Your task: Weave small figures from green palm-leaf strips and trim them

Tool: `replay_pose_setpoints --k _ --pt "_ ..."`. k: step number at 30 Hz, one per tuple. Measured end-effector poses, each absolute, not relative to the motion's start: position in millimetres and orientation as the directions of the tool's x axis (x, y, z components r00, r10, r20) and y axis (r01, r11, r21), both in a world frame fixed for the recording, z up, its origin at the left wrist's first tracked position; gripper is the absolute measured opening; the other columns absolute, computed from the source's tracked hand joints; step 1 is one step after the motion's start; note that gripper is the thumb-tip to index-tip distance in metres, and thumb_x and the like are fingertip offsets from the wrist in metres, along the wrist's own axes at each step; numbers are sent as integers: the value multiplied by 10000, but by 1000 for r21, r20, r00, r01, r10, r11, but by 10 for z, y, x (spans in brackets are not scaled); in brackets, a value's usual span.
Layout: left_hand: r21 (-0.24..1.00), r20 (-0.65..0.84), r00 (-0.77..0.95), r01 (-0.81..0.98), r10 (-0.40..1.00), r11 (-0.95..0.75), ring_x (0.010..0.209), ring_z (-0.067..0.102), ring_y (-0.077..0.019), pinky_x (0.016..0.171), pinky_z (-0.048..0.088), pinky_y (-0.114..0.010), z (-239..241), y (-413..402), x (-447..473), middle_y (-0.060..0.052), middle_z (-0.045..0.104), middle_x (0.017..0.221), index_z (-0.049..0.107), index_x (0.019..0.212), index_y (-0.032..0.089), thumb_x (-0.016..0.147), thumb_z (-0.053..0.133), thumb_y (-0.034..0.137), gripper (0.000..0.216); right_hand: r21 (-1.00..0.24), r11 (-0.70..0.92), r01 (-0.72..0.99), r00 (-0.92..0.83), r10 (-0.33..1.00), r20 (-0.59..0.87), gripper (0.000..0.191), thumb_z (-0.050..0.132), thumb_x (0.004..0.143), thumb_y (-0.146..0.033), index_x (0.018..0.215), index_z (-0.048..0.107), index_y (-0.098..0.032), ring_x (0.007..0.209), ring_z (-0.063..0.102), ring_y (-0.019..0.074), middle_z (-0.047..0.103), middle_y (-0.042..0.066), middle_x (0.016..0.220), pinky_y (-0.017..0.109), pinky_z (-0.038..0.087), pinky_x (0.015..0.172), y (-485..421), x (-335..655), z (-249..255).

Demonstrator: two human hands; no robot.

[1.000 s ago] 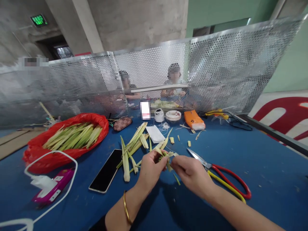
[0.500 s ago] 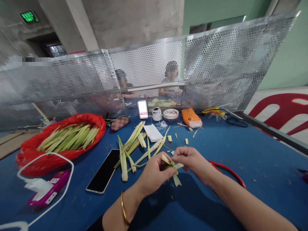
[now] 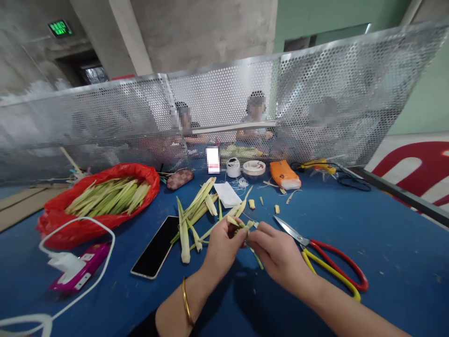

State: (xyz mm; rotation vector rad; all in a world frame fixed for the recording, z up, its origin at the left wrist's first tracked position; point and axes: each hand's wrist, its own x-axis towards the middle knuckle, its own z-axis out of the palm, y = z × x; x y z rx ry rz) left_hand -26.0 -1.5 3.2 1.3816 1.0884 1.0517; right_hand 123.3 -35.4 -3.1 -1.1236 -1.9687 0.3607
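Observation:
My left hand [image 3: 224,243], with a gold bangle at the wrist, is closed on a small folded bundle of pale green husk strips [image 3: 232,220]. Fingers of my right hand [image 3: 275,252] pinch the same bundle from the right, touching my left fingertips. A strip end hangs below the hands; much of the bundle is hidden by fingers. Beside my right forearm lie scissors [image 3: 305,241] with one red and one yellow handle. Loose husk leaves [image 3: 185,238] lie to the left of my hands, and short cut pieces [image 3: 251,204] lie beyond them.
A red plastic bag [image 3: 47,229] of husk leaves stands left, near a black phone [image 3: 156,248] and a purple power strip [image 3: 94,255]. At the back are white string [image 3: 233,167], a tape roll [image 3: 254,168] and an orange tissue pack [image 3: 284,174]. A perforated metal screen [image 3: 224,103] separates other people.
My right hand has come closer to my left and now covers more of the bundle. The scissors, mostly hidden before, show fully. The whole view has shifted slightly.

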Motion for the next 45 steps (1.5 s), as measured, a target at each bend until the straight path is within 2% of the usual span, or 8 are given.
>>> replay_pose_setpoints --k 3,8,14,18,27,33,39,45 --pt "1000 -2 212 23 977 -3 579 540 -104 556 443 -213 26 -17 -254 31 573 660 541 820 167 701 688 294 228 -584 679 445 -305 728 614 212 386 924 -132 826 558 -208 834 581 159 596 86 978 260 460 725 -384 1210 -9" --pt "1000 -22 194 14 981 20 507 513 -96 513 438 -223 22 -5 -242 33 579 630 552 803 168 687 702 336 253 -731 609 309 -240 794 559 178 355 950 -140 841 467 -224 711 532 136 556 18 780 247 461 691 -369 1220 14" --pt "998 35 167 43 985 -43 563 521 -99 562 440 -220 21 -13 -246 20 602 691 570 823 161 716 669 294 197 -438 763 476 -437 637 635 215 341 875 -42 830 462 -215 684 476 158 541 43 783 253 414 626 -403 1208 50" --pt "992 64 157 99 986 -80 605 527 -107 583 428 -215 59 -34 -242 19 600 692 569 797 161 717 648 260 150 -379 796 472 -487 594 641 232 329 837 -13 814 450 -210 701 468 170 535 56 789 263 409 630 -432 1200 58" --pt "998 -59 432 49 900 42 497 457 -77 496 396 -208 7 -47 -234 42 543 606 559 759 157 687 696 312 218 -762 579 290 -259 814 520 177 390 941 -183 801 495 -211 704 528 144 566 24 773 263 435 663 -354 1349 93" --pt "992 -93 637 -3 766 122 523 517 -85 539 446 -229 42 -137 -216 10 598 677 523 787 160 707 712 298 247 -867 403 293 -30 910 413 170 526 856 -258 698 504 -201 666 466 139 511 -12 703 257 384 618 -134 1440 -28" --pt "999 39 500 -19 865 -34 598 577 -97 625 488 -245 76 -115 -268 22 577 751 523 851 172 782 649 284 182 -863 240 445 -115 971 211 170 508 772 -172 613 454 -198 608 439 133 454 -32 610 245 333 561 -78 1392 -178" --pt "975 156 179 131 971 -180 574 588 -120 605 487 -246 -1 -2 -300 18 593 694 542 844 175 793 617 308 161 -591 409 695 -264 910 320 204 384 869 -128 689 441 -205 627 474 142 492 6 743 260 342 579 -252 1330 -60"
